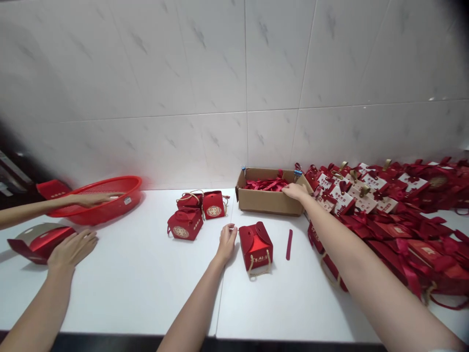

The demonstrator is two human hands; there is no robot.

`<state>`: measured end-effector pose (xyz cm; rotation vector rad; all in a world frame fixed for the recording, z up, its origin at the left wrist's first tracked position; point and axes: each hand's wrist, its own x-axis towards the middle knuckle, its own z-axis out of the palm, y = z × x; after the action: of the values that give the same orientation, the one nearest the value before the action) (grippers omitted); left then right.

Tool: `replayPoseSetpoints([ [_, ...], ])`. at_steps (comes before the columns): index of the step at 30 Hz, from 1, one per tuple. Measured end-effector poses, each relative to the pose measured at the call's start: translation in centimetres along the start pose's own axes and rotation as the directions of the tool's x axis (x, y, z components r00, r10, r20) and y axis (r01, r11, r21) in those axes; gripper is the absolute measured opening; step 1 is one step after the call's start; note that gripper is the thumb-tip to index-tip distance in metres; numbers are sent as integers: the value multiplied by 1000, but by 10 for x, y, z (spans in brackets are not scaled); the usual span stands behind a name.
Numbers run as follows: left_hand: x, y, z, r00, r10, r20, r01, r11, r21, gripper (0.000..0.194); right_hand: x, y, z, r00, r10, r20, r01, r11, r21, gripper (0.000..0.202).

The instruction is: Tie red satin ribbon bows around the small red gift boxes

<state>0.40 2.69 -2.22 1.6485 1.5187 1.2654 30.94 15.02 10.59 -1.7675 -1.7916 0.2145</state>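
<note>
A red gift box [256,247] with gold cord handles stands on the white table in front of me, its top flaps folded in. Just left of it rests my left hand [227,242], fingers loosely curled and slightly apart, holding nothing. My right hand [296,191] reaches over the front wall of an open cardboard carton [269,202], at the right end of the dark red ribbons [267,184] inside. Its fingers are drawn together; what they hold is hidden. Between the gift box and the right forearm lies a flat dark red strip [289,244].
Several finished-looking red boxes [399,244] with bows crowd the right side. Three red gift boxes [185,225] with cords stand left of centre. At far left, a co-worker's hands [71,248] are by a red plastic basket [110,208] and a partly folded box [40,242]. A tiled wall backs the table.
</note>
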Motion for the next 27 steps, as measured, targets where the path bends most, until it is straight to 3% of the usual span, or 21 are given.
replayPoseSetpoints([
  [2,1,0,0,1000,4,2,-4,1000,-23,36,-5,0,-9,996,30,-86,-21,995,96,31],
  [4,1,0,-1,1000,5,7,-5,999,-53,37,-13,-2,-23,964,99,-249,9,917,400,39],
  [5,2,1,-2,1000,6,6,-6,997,-74,37,-19,-3,-31,939,151,-310,67,801,595,40],
  [7,2,4,-3,1000,8,-6,-9,993,-115,38,-35,-6,-44,914,232,-334,197,466,862,37],
  [8,1,5,-4,1000,6,-17,-8,991,-133,38,-45,-6,-49,920,237,-312,219,349,911,35],
  [9,1,7,-4,1000,0,-30,-4,989,-149,37,-55,-6,-54,936,222,-274,195,321,927,33],
  [13,-1,15,-6,993,-50,-110,30,983,-181,35,-98,-3,-59,970,225,-90,-21,445,895,30],
  [16,-12,32,-13,968,-86,-235,43,982,-184,31,-143,-1,-53,970,228,-88,-19,432,901,35],
  [19,-51,61,-18,904,-66,-422,3,989,-148,27,-210,-1,-38,981,183,-69,-12,410,912,37],
  [20,-72,71,-17,860,-10,-509,-50,993,-104,26,-235,-1,-30,986,164,-43,-37,452,891,36],
  [21,-95,80,-14,853,42,-521,-93,993,-73,23,-260,-1,-21,990,139,-17,-56,503,863,35],
  [22,-119,88,-10,886,84,-456,-132,988,-75,20,-285,0,-11,993,116,9,-71,546,835,35],
  [24,-164,99,5,978,176,-112,-188,977,-101,17,-327,0,5,989,103,105,-145,562,815,36],
  [26,-197,103,22,959,200,200,-184,978,-96,27,-359,1,14,983,71,168,-179,548,817,33],
  [27,-208,105,31,941,202,271,-187,979,-81,32,-371,2,15,983,56,175,-176,554,814,30],
])
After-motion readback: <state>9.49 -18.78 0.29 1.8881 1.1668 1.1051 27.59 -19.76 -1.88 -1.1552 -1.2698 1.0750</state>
